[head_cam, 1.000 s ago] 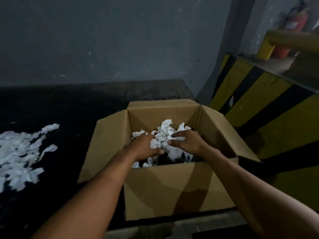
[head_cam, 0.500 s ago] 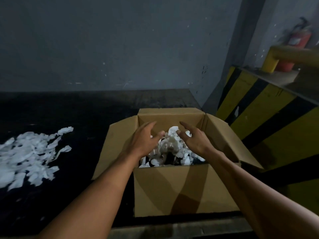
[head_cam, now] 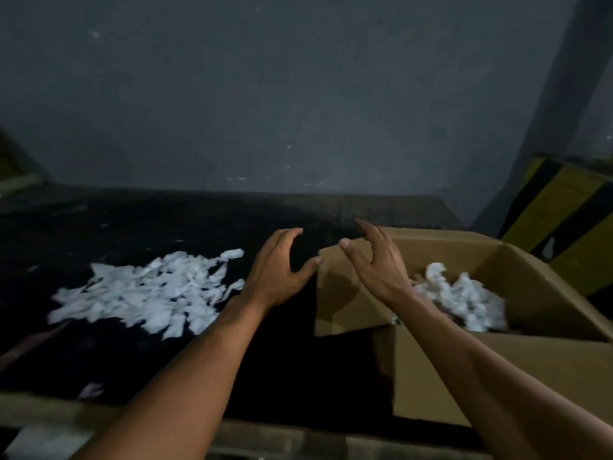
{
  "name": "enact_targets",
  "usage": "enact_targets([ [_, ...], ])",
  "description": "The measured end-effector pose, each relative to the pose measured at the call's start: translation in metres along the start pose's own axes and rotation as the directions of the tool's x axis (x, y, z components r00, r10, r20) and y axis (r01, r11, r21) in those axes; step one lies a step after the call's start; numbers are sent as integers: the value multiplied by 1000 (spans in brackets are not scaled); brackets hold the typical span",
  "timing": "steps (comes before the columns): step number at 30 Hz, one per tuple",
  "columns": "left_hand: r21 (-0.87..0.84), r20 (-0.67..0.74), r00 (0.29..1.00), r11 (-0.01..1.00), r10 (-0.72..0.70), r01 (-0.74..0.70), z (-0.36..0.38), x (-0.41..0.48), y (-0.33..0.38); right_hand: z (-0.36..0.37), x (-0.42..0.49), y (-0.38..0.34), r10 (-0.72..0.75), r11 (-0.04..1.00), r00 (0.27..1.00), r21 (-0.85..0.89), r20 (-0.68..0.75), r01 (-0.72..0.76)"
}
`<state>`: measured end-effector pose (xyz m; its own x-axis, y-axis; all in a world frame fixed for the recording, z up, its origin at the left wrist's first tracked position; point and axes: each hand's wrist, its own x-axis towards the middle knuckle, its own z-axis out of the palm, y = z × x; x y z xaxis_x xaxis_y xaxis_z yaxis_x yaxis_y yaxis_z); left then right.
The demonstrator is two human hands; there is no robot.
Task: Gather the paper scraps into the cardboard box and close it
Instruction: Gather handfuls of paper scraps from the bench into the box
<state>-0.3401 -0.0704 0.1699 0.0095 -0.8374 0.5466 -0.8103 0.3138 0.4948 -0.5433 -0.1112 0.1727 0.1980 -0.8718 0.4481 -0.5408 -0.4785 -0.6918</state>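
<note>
Your white paper scraps (head_cam: 146, 292) heaped on the black surface (head_cam: 282, 366) at left, more scraps (head_cam: 461, 297) inside the open cardboard box (head_cam: 497, 370) at right, your left hand (head_cam: 277, 272) and right hand (head_cam: 378, 260) between them, fingers spread, holding nothing, yellow-black striped barrier (head_cam: 564, 207) behind the box.

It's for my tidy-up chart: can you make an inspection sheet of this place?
Surface: black work surface, dimly lit.
Job's things: open brown cardboard box holding crumpled white paper scraps; loose pile of white paper scraps left of it.
Clutter: one small pale scrap near front edge.
Grippers: left hand, right hand open, empty, between pile and box.
Cables: nothing seen.
Surroundings: grey wall; yellow-black striped barrier, right.
</note>
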Motion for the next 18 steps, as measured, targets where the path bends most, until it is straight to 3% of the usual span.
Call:
enact_targets([
  [10,72,-124,988,993,-87,96,-127,-94,-130,168,-25,-110,-132,989,988,78,77,126],
  [18,105,-163,968,973,-189,207,-149,-152,-211,259,-39,-123,-180,984,966,39,186,176],
])
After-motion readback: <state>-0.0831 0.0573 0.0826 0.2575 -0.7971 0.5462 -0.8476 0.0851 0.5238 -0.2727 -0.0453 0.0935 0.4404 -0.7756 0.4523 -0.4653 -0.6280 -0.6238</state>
